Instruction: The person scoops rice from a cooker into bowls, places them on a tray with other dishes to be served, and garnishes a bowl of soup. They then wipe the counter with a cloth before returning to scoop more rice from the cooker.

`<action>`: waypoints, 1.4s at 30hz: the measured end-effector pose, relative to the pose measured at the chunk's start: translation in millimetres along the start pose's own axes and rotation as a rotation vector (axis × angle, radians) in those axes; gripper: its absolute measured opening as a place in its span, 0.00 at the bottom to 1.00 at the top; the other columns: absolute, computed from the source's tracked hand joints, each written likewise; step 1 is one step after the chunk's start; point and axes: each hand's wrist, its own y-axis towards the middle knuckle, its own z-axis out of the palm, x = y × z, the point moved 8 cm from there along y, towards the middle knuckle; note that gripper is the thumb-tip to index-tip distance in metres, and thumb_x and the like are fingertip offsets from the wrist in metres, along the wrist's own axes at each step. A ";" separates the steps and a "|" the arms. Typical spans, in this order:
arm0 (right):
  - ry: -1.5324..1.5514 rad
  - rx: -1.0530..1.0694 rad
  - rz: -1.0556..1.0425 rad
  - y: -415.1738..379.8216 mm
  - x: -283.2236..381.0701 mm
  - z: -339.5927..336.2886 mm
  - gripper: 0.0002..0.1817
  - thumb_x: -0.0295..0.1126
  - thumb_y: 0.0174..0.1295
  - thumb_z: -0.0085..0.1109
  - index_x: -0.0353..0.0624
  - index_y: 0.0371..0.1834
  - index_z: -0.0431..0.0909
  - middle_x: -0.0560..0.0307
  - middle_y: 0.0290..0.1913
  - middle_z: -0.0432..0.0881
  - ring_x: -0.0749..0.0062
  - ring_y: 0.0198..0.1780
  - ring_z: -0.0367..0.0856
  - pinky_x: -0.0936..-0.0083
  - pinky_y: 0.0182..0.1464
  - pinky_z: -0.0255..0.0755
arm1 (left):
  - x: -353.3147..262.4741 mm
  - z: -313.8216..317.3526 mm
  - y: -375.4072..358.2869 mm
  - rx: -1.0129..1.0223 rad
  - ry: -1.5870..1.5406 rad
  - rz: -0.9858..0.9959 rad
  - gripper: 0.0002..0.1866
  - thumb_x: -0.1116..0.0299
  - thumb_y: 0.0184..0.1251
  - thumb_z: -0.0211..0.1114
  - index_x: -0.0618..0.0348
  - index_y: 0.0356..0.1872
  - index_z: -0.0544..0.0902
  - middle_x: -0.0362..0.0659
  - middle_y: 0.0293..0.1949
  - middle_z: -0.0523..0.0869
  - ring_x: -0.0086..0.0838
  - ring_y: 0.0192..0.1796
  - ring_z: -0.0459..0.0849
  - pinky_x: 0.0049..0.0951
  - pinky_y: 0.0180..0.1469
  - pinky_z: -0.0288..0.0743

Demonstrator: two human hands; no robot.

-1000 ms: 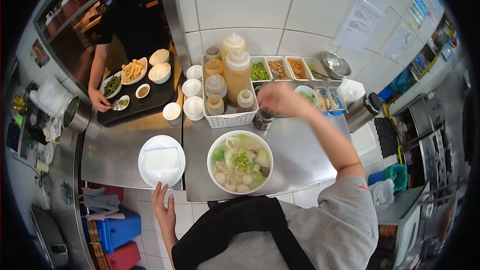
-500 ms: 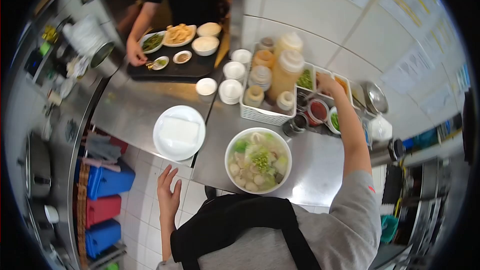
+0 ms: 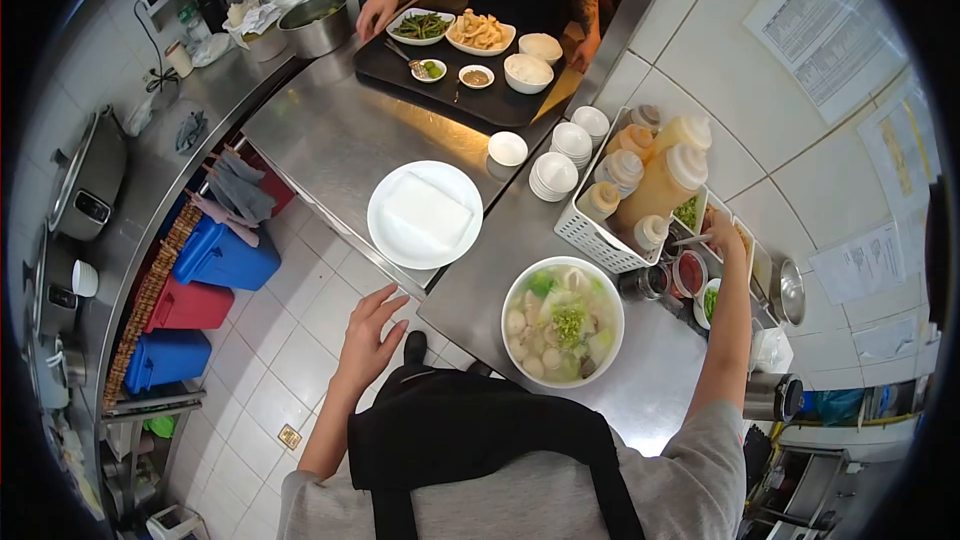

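Observation:
My right hand (image 3: 722, 232) reaches over the topping containers at the wall, its fingers closed around what looks like a metal spoon (image 3: 690, 240); the spoon's far end is hidden. Near it are chopped greens (image 3: 686, 212), a tub of red sauce (image 3: 689, 273) and a white bowl of green herbs (image 3: 709, 302). My left hand (image 3: 370, 338) is open and holds nothing, in the air by the counter edge. Before me stands a large white bowl of soup (image 3: 563, 322) with pale balls, leafy vegetables and chopped green onion. A white plate (image 3: 425, 253) bears a folded white napkin (image 3: 428, 211).
A white basket (image 3: 603, 243) holds several squeeze bottles. Stacked small white bowls (image 3: 553, 176) stand beside it. At the pass, a person's hand (image 3: 375, 12) is near a black tray (image 3: 450, 105) with dishes. Blue and red bins (image 3: 228, 258) stand at the left.
The view has turned, so the counter appears shifted right. The other person's hand has left the spoon and small dish on the tray. My right hand remains at the topping containers; my left stays open.

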 end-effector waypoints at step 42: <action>0.526 -0.142 -0.373 -219.3 271.5 -31.8 0.08 0.20 0.52 0.62 0.36 0.36 0.79 0.58 0.35 0.82 0.78 0.38 0.80 0.81 0.41 0.75 | -16.7 32.4 10.1 0.220 -0.131 0.134 0.17 0.74 0.57 0.63 0.56 0.50 0.79 0.48 0.58 0.75 0.44 0.58 0.73 0.38 0.59 0.66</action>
